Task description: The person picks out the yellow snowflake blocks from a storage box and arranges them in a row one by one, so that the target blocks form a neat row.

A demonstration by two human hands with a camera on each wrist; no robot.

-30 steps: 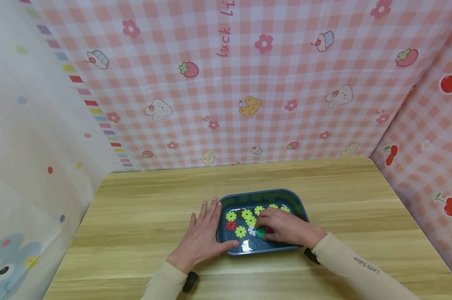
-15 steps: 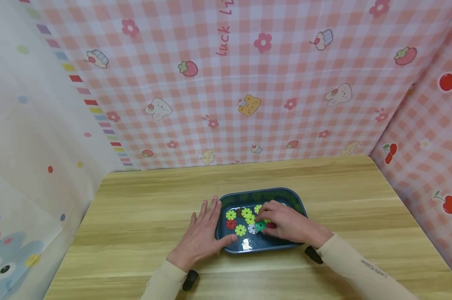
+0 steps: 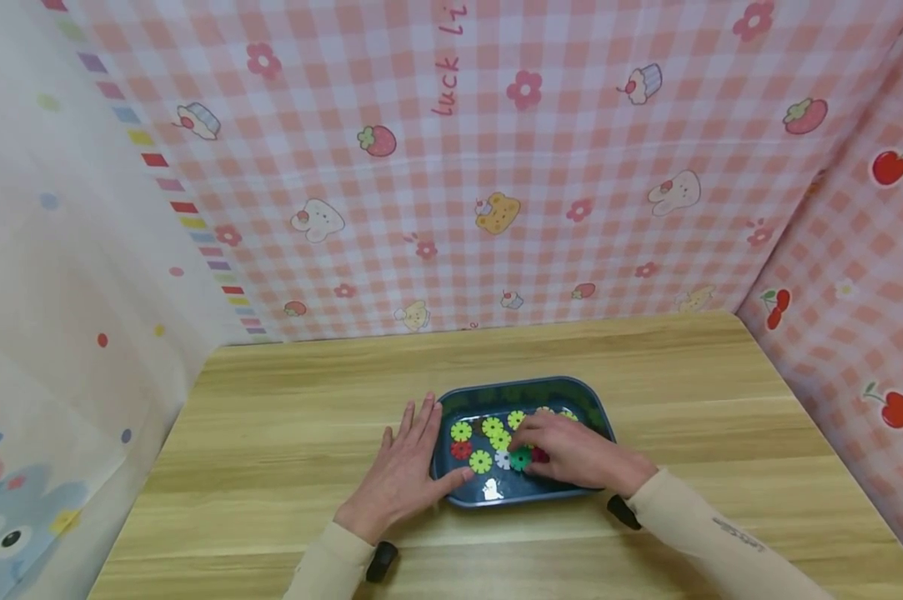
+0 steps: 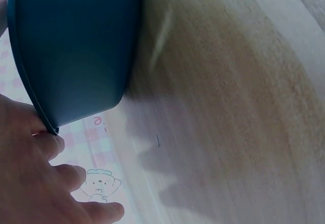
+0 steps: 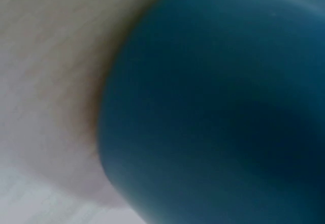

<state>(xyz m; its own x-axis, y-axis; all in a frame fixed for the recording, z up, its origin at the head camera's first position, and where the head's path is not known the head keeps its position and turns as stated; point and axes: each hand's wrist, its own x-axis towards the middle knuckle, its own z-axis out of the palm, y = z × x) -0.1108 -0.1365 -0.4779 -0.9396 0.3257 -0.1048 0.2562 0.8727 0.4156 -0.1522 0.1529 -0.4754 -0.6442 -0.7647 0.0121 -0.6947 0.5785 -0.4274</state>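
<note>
A dark blue tray (image 3: 496,502) holds several notched plastic snowflake discs. Inside it, the fingers of my right hand (image 3: 571,450) are bent downward, with a green snowflake disc (image 3: 520,459) at the thumb and fingertips. A white disc (image 3: 504,459) lies just left of the green one, and a red disc (image 3: 540,456) shows partly under the hand. My left hand (image 3: 398,479) rests at the tray's left end with fingers spread along the outside and thumb over the rim. In the left wrist view, the fingers (image 4: 66,178) extend past the tray wall (image 4: 76,51).
Yellow-green discs (image 3: 480,462) and another red disc (image 3: 461,450) lie in the tray's left part. The tray stands on a wood-grain table (image 3: 308,392). Behind it hangs a pink checked cloth (image 3: 421,167). The right wrist view is mostly tray wall (image 5: 213,107).
My right hand rose slightly with the green disc half a second ago, then came down again. My left hand stays at the tray's left end.
</note>
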